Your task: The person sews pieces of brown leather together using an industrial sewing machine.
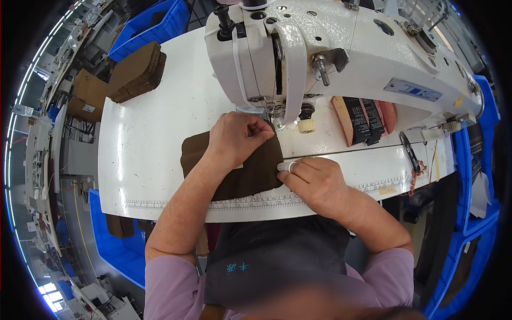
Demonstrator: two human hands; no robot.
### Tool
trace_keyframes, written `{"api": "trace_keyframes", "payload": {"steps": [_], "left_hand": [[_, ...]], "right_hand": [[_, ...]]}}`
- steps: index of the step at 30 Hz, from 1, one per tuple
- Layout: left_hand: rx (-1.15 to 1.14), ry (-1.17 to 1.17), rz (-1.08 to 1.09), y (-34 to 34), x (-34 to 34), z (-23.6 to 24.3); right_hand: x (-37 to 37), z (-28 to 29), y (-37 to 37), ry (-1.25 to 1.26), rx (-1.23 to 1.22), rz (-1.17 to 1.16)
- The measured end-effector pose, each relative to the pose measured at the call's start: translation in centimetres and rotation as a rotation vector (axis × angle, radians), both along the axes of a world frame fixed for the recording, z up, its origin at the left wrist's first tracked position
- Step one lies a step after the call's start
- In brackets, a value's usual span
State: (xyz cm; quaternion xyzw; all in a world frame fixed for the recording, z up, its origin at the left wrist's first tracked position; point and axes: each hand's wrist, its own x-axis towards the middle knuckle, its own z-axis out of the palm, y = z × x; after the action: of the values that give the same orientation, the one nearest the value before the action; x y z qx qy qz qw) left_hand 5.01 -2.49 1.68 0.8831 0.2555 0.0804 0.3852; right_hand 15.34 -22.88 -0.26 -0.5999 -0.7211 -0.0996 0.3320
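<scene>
A dark brown fabric piece [248, 178] lies flat on the white sewing table, its far right corner by the needle area of a white sewing machine [330, 48]. Over its upper part, just left of the needle, my left hand [234, 140] has thumb and fingertips pinched together; what they hold, if anything, is too small to make out. A bit of white shows on the fabric beside that wrist. My right hand [314, 181], with white coverings on a finger, pinches the fabric's right edge.
Brown fabric pieces are stacked [137, 72] at the far left. Black labels [360, 120] lie on reddish pieces under the machine arm, with thread snips [409, 151] farther right. A printed ruler [256, 202] follows the near edge. Blue bins [114, 242] surround the table.
</scene>
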Motion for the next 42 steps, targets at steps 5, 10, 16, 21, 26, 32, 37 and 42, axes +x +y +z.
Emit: {"api": "trace_keyframes", "payload": {"steps": [5, 10, 16, 21, 26, 32, 37, 42], "left_hand": [[0.009, 0.039, 0.002, 0.2, -0.2, 0.1], [-0.021, 0.020, 0.003, 0.4, 0.0, -0.4], [-0.019, 0.025, -0.014, 0.6, 0.1, -0.4], [-0.005, 0.049, -0.001, 0.5, 0.2, -0.3], [-0.105, -0.004, 0.037, 0.5, 0.2, -0.6], [-0.016, 0.045, 0.025, 0.8, 0.1, -0.9], [0.056, 0.017, 0.052, -0.4, 0.0, 0.1], [0.441, -0.175, -0.023, -2.0, -1.4, -0.9]], "right_hand": [[0.0, -0.1, 0.0, -0.001, -0.021, -0.007], [0.1, 0.0, -0.2, -0.012, -0.047, -0.009], [0.0, -0.2, 0.0, 0.001, -0.010, -0.023], [0.1, -0.1, -0.2, 0.010, -0.046, -0.016], [0.1, 0.1, -0.3, 0.005, -0.104, -0.001], [0.0, 0.0, -0.1, 0.005, -0.046, -0.013], [-0.2, -0.1, -0.4, -0.047, -0.069, -0.040], [0.0, -0.4, -0.1, -0.059, -0.021, -0.003]]}}
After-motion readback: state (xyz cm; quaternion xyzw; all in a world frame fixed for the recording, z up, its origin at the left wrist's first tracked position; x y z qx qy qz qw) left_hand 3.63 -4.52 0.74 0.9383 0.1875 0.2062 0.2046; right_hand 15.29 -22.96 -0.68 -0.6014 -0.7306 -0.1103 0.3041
